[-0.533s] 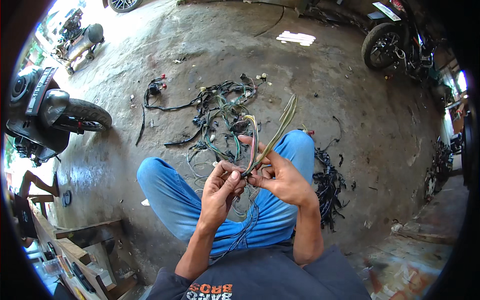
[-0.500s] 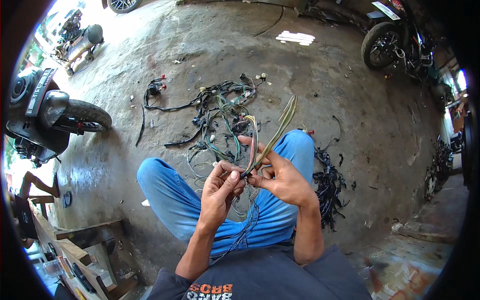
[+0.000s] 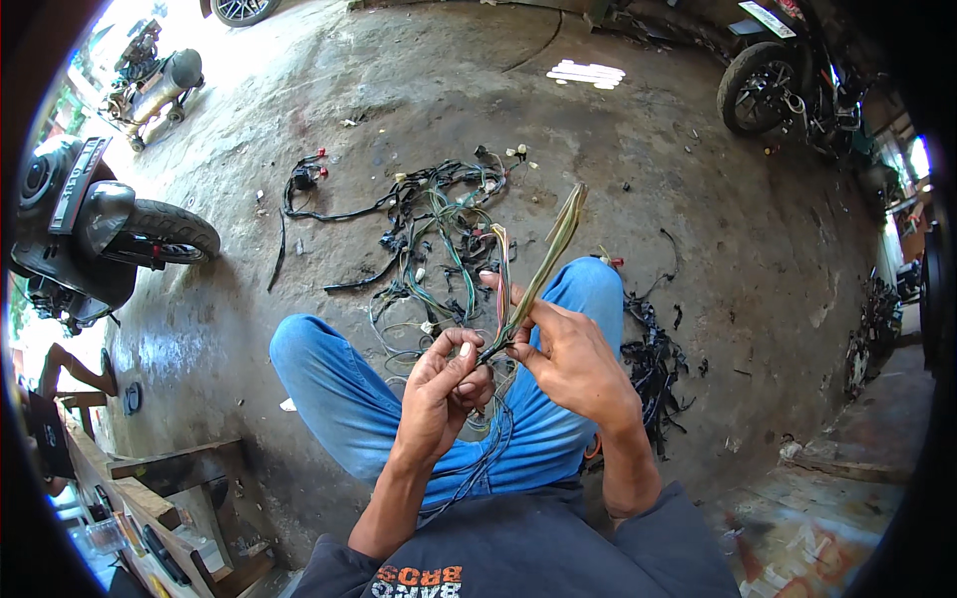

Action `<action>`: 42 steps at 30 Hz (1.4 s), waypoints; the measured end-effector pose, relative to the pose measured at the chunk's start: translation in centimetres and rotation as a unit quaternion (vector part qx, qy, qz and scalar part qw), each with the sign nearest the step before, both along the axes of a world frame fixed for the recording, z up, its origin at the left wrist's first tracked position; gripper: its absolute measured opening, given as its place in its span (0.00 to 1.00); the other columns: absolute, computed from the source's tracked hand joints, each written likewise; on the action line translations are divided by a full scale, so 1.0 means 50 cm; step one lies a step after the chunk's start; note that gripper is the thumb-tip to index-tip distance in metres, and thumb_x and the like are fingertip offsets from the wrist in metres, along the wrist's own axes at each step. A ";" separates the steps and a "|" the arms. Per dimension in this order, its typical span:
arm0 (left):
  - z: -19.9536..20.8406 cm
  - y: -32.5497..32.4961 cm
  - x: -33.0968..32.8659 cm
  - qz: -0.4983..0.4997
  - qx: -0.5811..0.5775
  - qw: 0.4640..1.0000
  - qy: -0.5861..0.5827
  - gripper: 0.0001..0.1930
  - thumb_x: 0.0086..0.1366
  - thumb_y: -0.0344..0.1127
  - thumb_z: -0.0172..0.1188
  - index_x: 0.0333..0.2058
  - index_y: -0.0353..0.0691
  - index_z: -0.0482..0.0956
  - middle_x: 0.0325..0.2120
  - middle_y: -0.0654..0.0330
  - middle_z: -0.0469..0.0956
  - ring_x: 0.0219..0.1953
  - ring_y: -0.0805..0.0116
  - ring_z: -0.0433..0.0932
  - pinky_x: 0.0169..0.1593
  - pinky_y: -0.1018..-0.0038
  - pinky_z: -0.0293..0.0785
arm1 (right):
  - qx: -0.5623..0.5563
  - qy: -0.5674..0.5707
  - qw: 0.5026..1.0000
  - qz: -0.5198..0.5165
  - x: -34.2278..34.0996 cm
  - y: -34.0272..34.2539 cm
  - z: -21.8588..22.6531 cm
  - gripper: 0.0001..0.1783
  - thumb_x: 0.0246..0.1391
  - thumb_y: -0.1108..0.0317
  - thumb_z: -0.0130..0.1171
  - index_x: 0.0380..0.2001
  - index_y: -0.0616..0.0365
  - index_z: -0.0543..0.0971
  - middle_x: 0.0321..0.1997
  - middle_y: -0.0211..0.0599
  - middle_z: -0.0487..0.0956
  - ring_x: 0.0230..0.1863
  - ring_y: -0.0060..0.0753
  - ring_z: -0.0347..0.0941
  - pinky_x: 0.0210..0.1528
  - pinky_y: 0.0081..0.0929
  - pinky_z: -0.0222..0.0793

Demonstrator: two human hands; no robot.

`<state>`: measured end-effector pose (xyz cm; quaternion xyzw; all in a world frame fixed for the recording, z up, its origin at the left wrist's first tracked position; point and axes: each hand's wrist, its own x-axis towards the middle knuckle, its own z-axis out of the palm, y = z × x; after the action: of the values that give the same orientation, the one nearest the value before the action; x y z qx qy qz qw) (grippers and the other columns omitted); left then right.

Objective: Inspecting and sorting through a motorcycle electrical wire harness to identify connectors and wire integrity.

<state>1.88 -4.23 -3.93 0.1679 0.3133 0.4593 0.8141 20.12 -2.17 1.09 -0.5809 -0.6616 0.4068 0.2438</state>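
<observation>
Between my raised knees I hold a bundle of thin wires (image 3: 560,239), mostly olive-green, folded into a long upright loop. A shorter loop of pink, yellow and white wires (image 3: 501,254) stands beside it. My left hand (image 3: 437,384) is closed, pinching the dark wrapped base of the bundle between thumb and fingers. My right hand (image 3: 583,367) grips the bundle just above, its thumb at the wires and a finger stretched behind them. Loose dark wires (image 3: 488,453) trail from the bundle down over my lap.
A tangled wiring harness (image 3: 439,194) with connectors lies on the concrete floor ahead. Black scraps (image 3: 653,374) are heaped beside my right knee. Motorbikes stand at left (image 3: 150,229) and far right (image 3: 763,85). A wooden bench (image 3: 150,503) is at lower left.
My right hand has shifted slightly right and its thumb has moved up along the bundle. The olive loop stands a little more upright. My left hand keeps its pinch on the base.
</observation>
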 end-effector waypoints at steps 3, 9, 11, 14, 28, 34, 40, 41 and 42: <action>-0.002 0.002 0.000 -0.008 -0.031 0.999 -0.037 0.08 0.76 0.36 0.50 0.48 0.40 0.70 0.17 0.73 0.57 0.19 0.81 0.52 0.25 0.79 0.50 | 0.023 -0.019 1.000 -0.001 0.001 -0.001 -0.009 0.41 0.54 0.80 0.61 0.69 0.35 0.67 0.31 0.40 0.75 0.30 0.40 0.71 0.38 0.37 0.71; 0.005 0.003 -0.008 -0.050 -0.087 0.989 -0.104 0.09 0.75 0.36 0.52 0.49 0.41 0.71 0.17 0.74 0.56 0.20 0.81 0.53 0.25 0.80 0.50 | 0.091 -0.050 0.994 -0.029 0.000 0.001 -0.023 0.21 0.54 0.79 0.60 0.52 0.54 0.77 0.36 0.45 0.76 0.36 0.55 0.74 0.38 0.43 0.69; 0.001 0.004 -0.001 -0.055 -0.102 0.986 -0.116 0.09 0.75 0.36 0.51 0.48 0.41 0.71 0.17 0.74 0.56 0.19 0.81 0.53 0.25 0.80 0.50 | 0.101 -0.066 0.992 -0.036 0.007 0.004 -0.037 0.13 0.54 0.78 0.60 0.44 0.59 0.78 0.37 0.45 0.76 0.37 0.57 0.74 0.38 0.44 0.69; -0.004 0.004 -0.001 -0.062 -0.123 0.982 -0.127 0.08 0.75 0.36 0.50 0.48 0.41 0.71 0.17 0.73 0.56 0.19 0.81 0.52 0.25 0.80 0.50 | 0.123 -0.073 0.989 -0.043 0.010 0.004 -0.047 0.05 0.55 0.77 0.59 0.35 0.63 0.76 0.39 0.44 0.76 0.37 0.58 0.74 0.38 0.47 0.67; 0.061 0.041 -0.055 -0.051 0.010 0.994 -0.101 0.19 0.79 0.40 0.41 0.59 0.33 0.67 0.17 0.70 0.58 0.20 0.79 0.54 0.27 0.79 0.54 | 0.221 -0.202 0.925 -0.233 0.186 0.038 -0.010 0.14 0.61 0.76 0.54 0.47 0.51 0.83 0.41 0.38 0.75 0.34 0.42 0.78 0.38 0.34 0.76; 0.025 0.075 -0.011 0.005 0.118 0.988 0.100 0.19 0.78 0.37 0.45 0.59 0.30 0.67 0.30 0.62 0.73 0.26 0.75 0.68 0.35 0.76 0.69 | 0.177 -0.098 0.899 -0.388 0.348 -0.041 -0.144 0.11 0.64 0.73 0.50 0.32 0.68 0.79 0.33 0.37 0.78 0.33 0.33 0.78 0.37 0.28 0.72; -0.004 0.138 -0.031 -0.010 0.168 0.969 0.183 0.19 0.73 0.37 0.57 0.57 0.33 0.73 0.40 0.61 0.78 0.40 0.73 0.80 0.47 0.73 0.77 | -0.006 -0.175 0.869 -0.464 0.415 -0.205 -0.322 0.23 0.67 0.58 0.45 0.27 0.67 0.78 0.27 0.55 0.78 0.30 0.57 0.77 0.37 0.44 0.69; -0.021 0.153 -0.032 -0.007 0.189 0.956 0.224 0.19 0.72 0.37 0.58 0.57 0.33 0.73 0.40 0.61 0.78 0.40 0.73 0.80 0.48 0.73 0.77 | -0.046 -0.211 0.860 -0.462 0.422 -0.231 -0.355 0.23 0.66 0.57 0.45 0.28 0.66 0.79 0.29 0.57 0.79 0.32 0.58 0.77 0.38 0.45 0.69; -0.032 0.166 -0.034 -0.002 0.209 0.941 0.267 0.20 0.71 0.37 0.59 0.58 0.34 0.73 0.40 0.61 0.79 0.41 0.74 0.80 0.48 0.73 0.77 | -0.087 -0.244 0.851 -0.457 0.425 -0.255 -0.386 0.23 0.65 0.56 0.46 0.30 0.65 0.80 0.31 0.59 0.79 0.33 0.59 0.78 0.40 0.46 0.70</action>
<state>0.16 4.09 -5.54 0.4512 0.4158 0.4513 0.6480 41.38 -14.95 -18.23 -0.9173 -0.3213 0.1501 0.1813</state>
